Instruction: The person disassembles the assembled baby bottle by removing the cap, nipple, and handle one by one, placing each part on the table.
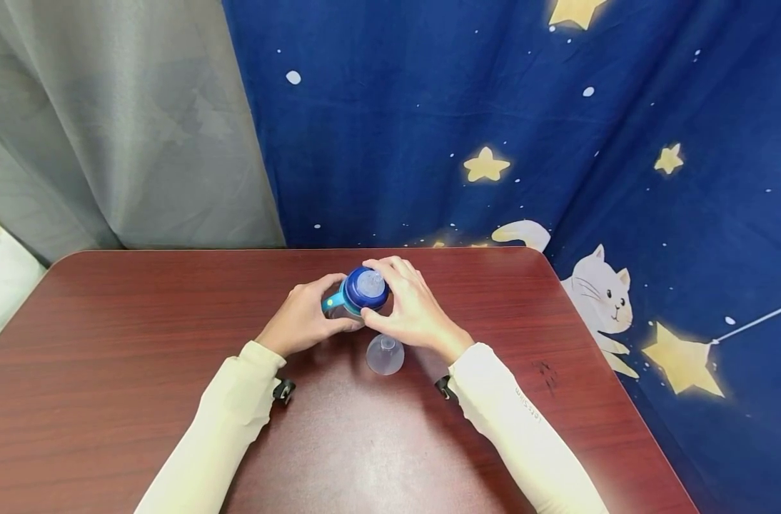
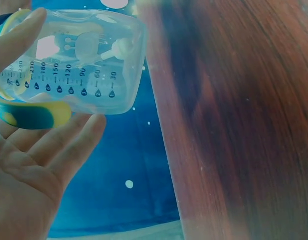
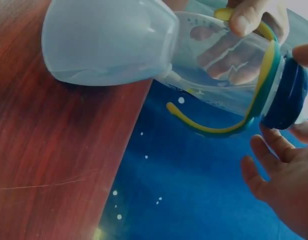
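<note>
A clear baby bottle [image 2: 94,85] with measuring marks stands near the middle of the table, its straw and weight visible inside. Around its neck sits a teal-and-yellow handle ring [image 3: 213,131]. My left hand [image 1: 300,318] holds the bottle's side, thumb on one side and fingers on the other. From above, my right hand [image 1: 412,307] grips the dark blue collar [image 3: 287,95] between thumb and fingers, beneath the translucent teat [image 1: 370,283]. Just nearer to me than the bottle, a translucent dome cap [image 1: 385,360] rests on the table.
The reddish-brown wooden table [image 1: 140,400] ends in a far edge a short way behind the bottle. Behind it hang a grey curtain [image 1: 159,128] and a blue starry curtain [image 1: 390,128]. Dark scuffs [image 1: 546,375] mark the right side of the tabletop.
</note>
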{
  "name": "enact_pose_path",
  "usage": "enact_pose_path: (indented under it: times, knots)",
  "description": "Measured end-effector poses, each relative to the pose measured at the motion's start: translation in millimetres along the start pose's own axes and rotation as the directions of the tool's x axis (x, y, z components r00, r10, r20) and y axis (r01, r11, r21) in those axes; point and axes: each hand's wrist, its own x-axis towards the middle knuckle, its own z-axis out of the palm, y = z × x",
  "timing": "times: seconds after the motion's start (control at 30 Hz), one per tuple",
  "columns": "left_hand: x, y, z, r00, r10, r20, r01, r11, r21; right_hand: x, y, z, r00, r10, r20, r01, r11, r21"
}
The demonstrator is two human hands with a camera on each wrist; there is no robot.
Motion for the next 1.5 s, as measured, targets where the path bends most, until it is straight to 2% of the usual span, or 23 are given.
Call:
enact_pose_path:
  times: [0.17, 0.33, 0.5, 0.67, 0.83, 1.2, 1.5]
  knots:
    - [0.9, -0.4, 0.3, 1.000, -0.009, -0.015, 0.010, 0.999, 0.031, -2, -3, 5, 0.995, 0.097, -0.007, -0.097, 0.995, -0.024]
    - [1.2, 1.5, -0.9, 0.998, -0.049, -0.034, 0.050, 0.997, 0.052, -1, -9, 10, 0.971, 0.197, -0.137, -0.213, 0.970, -0.120]
    - [0.5, 3.3, -0.6, 0.998, -0.063, -0.032, 0.065, 0.995, 0.071, -1, -14, 15, 0.944, 0.229, -0.236, -0.269, 0.951, -0.155]
    - [0.2, 3.3, 0.5, 0.998, -0.049, -0.033, 0.052, 0.995, 0.083, -1, -16, 18, 0.937, 0.209, -0.281, -0.265, 0.948, -0.177]
    - [0.0, 3.5, 0.4, 0.999, -0.043, -0.032, 0.045, 0.996, 0.081, -1, -16, 19, 0.937, 0.207, -0.283, -0.261, 0.951, -0.167]
    - [-0.6, 1.9, 0.0, 0.999, -0.044, -0.019, 0.045, 0.997, 0.068, -1, -12, 14, 0.969, 0.129, -0.210, -0.159, 0.979, -0.129]
    - [-0.1, -0.9, 1.9, 1.000, -0.019, -0.016, 0.020, 0.998, 0.051, 0, -9, 11, 0.980, 0.085, -0.177, -0.098, 0.993, -0.067]
